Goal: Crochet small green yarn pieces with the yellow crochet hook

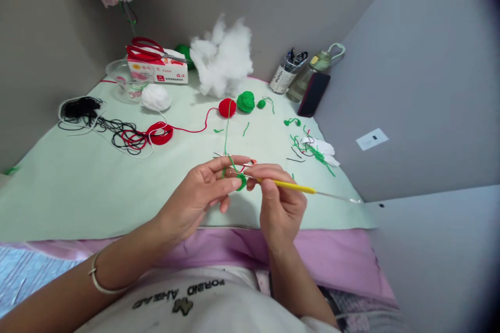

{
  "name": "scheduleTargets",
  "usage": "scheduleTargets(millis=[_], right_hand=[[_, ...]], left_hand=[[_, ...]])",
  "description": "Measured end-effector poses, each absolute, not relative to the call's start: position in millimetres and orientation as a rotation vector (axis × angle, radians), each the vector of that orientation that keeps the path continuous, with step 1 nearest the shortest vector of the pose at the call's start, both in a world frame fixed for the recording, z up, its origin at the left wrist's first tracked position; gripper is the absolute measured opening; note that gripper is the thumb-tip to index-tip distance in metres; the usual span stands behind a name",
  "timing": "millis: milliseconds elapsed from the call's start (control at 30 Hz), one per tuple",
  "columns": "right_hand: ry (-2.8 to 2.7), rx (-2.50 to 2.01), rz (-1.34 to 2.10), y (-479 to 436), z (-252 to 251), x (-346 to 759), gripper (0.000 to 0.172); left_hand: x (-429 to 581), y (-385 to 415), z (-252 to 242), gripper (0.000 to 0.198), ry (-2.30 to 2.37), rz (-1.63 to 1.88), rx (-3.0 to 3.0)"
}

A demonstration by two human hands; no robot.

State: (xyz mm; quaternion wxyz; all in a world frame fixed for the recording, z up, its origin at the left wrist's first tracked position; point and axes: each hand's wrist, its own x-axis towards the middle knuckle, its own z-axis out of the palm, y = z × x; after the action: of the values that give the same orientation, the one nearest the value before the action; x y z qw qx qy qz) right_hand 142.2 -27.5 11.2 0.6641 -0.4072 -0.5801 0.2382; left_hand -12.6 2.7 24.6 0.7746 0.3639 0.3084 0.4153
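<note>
My left hand pinches a small green crochet piece between thumb and fingers. A green yarn strand runs up from its fingers toward the green yarn ball. In my right hand is a crochet hook with a yellow handle, gripped like a pen. Its thin metal tip points left and meets the green piece; whether it passes through a stitch is too small to tell. Just beyond the fingers lies a small pair of scissors with an orange-red handle, partly hidden by my hands.
A red yarn ball, white yarn ball and tangled black yarn lie on the pale cloth. White stuffing, a box with red scissors, a bottle and a phone stand behind. Green scraps lie right.
</note>
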Motion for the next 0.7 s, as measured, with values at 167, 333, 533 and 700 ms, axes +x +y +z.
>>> scheduleTargets(millis=[167, 333, 533, 700], right_hand=[[-1.48, -0.977, 0.33, -28.9, 2.1, 141.2, 0.026], [-1.587, -0.985, 0.085, -31.0, -0.5, 145.5, 0.033], [-1.255, -0.948, 0.515, -26.6, 10.8, 145.2, 0.018], [-1.28, -0.98, 0.542, -25.2, 9.5, 145.4, 0.015]], left_hand=[[-7.8, -2.0, 22.5, 0.036, 0.732, 0.973, 0.861], [-8.3, 3.3, 20.8, 0.025, 0.627, 0.851, 0.648], [-9.8, 5.7, 21.8, 0.014, 0.632, 0.929, 0.752], [-9.9, 0.9, 21.7, 0.021, 0.699, 0.984, 0.912]])
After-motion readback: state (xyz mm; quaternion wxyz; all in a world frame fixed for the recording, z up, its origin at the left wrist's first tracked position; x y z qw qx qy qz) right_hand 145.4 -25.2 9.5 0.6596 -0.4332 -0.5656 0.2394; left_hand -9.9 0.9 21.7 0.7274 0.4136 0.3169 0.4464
